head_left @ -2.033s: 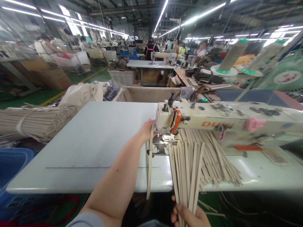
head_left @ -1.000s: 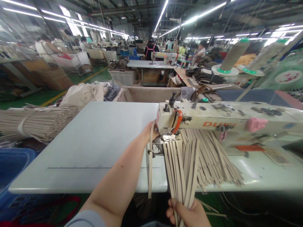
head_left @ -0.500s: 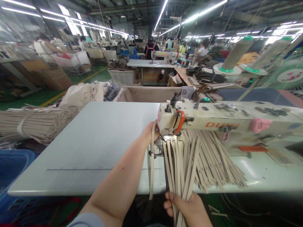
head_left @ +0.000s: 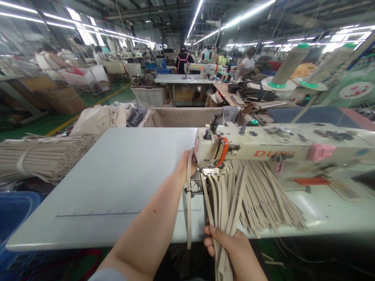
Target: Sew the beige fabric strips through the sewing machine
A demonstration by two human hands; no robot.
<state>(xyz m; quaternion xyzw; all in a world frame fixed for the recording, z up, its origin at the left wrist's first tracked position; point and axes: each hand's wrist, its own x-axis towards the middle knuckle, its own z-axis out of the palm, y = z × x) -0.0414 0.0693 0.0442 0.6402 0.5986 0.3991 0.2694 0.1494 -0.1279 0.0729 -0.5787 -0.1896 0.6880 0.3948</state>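
My left hand (head_left: 185, 164) reaches to the needle end of a cream sewing machine (head_left: 263, 146) and holds a single beige strap (head_left: 189, 203) that hangs down over the table's front edge. My right hand (head_left: 231, 246) is closed around the near ends of a fanned bundle of beige straps (head_left: 249, 199) lying under the machine arm. The left hand's fingers are mostly hidden behind the machine head.
The white sewing table (head_left: 117, 183) stretches to the left. A tied bundle of straps (head_left: 41, 158) lies at far left above a blue crate (head_left: 14, 210). Two thread cones (head_left: 288, 66) stand at right. A fabric bin (head_left: 181, 115) sits behind the table. Other people work at machines further back.
My right hand has moved up toward the table edge, pushing the strap bundle forward under the machine. My left hand has stayed at the machine head.
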